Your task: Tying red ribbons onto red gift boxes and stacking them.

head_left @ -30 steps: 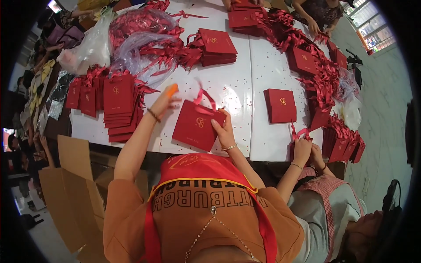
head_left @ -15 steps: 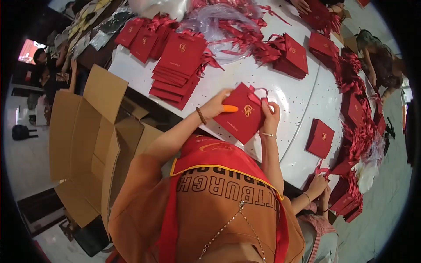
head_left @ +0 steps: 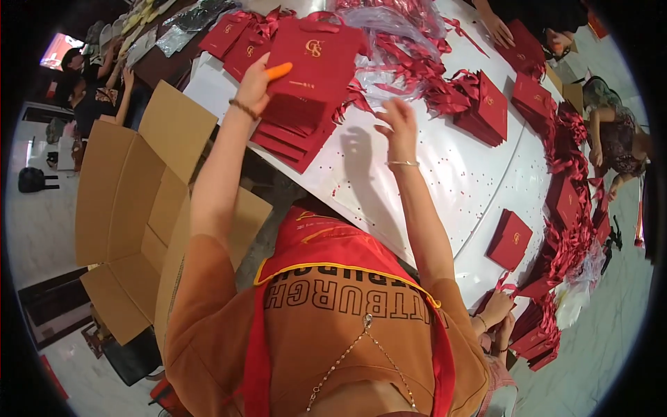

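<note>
A long white table [head_left: 445,174] runs from the upper left to the lower right, speckled with tiny red scraps and crowded with red paper goods. To the left of it, on the pale floor, stands a large open cardboard box [head_left: 132,208] with its flaps spread wide. Beyond the table's far part lies a heap of red ribbons in clear plastic [head_left: 403,42], partly cut off by the upper rim.

The left hand [head_left: 253,83] holds up a red paper gift bag [head_left: 313,59] above the table's left end, thumb in an orange finger cot [head_left: 279,70] pressed on the bag's face, the other fingers hidden behind it. The bag is flat and faces the camera; its long axis runs roughly up and down, tilted a little to the right, its gold emblem near the top edge. Which end is its mouth is hard to tell. Just below it sits a stack of flat red bags [head_left: 292,128], partly covered by the held one.

The right hand [head_left: 397,125] hovers over the bare table, fingers loosely spread and empty, close beside the bag's lower right corner but apart from it.

Smaller stacks lie further on: one at the middle [head_left: 486,111] and a single red bag [head_left: 511,240] by the near edge. Other people's hands [head_left: 495,309] work at the lower right, and faces around the rim are too small to make out.
</note>
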Demonstrator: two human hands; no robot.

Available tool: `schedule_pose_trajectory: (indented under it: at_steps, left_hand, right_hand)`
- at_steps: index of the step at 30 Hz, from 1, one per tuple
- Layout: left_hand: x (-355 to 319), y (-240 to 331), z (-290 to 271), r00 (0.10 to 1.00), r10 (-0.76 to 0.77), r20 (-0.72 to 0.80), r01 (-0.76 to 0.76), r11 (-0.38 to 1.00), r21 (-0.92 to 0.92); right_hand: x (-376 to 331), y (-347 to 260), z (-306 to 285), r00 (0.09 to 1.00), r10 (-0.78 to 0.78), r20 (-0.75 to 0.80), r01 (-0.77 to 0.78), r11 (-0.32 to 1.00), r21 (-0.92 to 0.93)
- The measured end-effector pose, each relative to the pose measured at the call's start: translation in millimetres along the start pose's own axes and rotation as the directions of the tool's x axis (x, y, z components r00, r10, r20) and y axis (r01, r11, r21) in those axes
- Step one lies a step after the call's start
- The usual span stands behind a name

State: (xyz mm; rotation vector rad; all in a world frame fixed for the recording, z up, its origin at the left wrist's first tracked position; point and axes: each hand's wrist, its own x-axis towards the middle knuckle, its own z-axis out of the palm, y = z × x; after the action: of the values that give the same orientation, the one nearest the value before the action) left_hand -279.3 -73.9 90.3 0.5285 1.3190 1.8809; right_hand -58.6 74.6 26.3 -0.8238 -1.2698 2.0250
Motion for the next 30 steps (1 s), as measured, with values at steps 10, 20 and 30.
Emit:
schedule_pose_trajectory:
  at_steps: [10, 20, 30]
  left_hand:
    - [48, -59, -76, 0.993, 0.019, -0.120, 0.092, 0.529, 0.844]
    - [-1, -98, -113, 0.930, -0.307, -0.204, 0.366, 0.707, 0.605]
    - [-71, -103, -61, 0.897, -0.344, -0.277, 0.441, 0.725, 0.530]
  right_hand:
    - [131, 50, 81, 0.970, -0.005, 0.243, 0.081, 0.949, -0.304]
    - [91, 81, 76, 0.986, 0.011, 0.167, 0.063, 0.899, -0.433]
    - [51, 74, 16, 0.900, 0.115, 0.422, 0.119, 0.864, -0.490]
